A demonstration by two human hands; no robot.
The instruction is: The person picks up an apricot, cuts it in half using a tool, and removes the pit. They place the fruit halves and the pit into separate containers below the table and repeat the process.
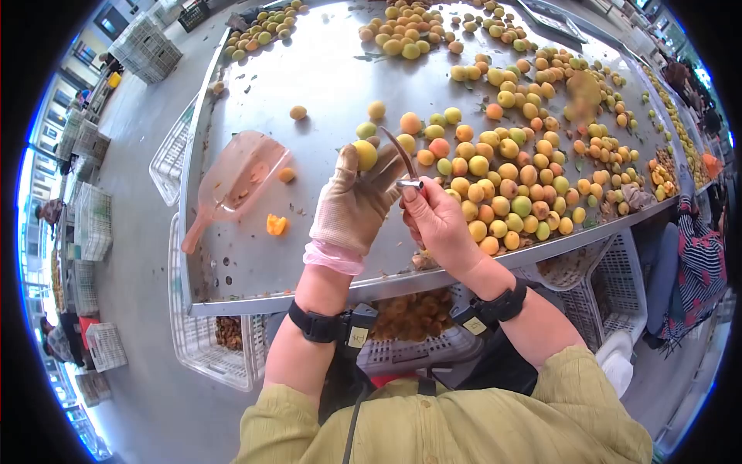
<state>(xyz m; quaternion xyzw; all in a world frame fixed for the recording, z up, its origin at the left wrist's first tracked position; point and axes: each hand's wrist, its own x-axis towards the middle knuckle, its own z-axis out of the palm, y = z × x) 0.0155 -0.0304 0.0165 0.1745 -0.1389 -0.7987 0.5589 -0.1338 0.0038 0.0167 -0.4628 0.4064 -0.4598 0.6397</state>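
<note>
My left hand [357,197], in a pale knit glove with a pink cuff, is closed around a yellow apricot [365,155] between thumb and fingers. Bare, my right hand [439,223] grips a small curved knife [398,147]; its thin blade arcs up beside the gloved fingers, and most of the handle is hidden in the fist. Both hands are above the metal table [309,255]. Many loose apricots [502,170] lie right of and beyond my hands. An opened orange apricot piece [277,224] rests left of the glove.
A clear pinkish scoop [241,174] with scraps inside lies on the table's left. Below the front edge stand a white crate [251,348] and a basket of brown pits or scraps [413,315]. Another person [696,263] is at the right; stacked crates [147,48] stand far left.
</note>
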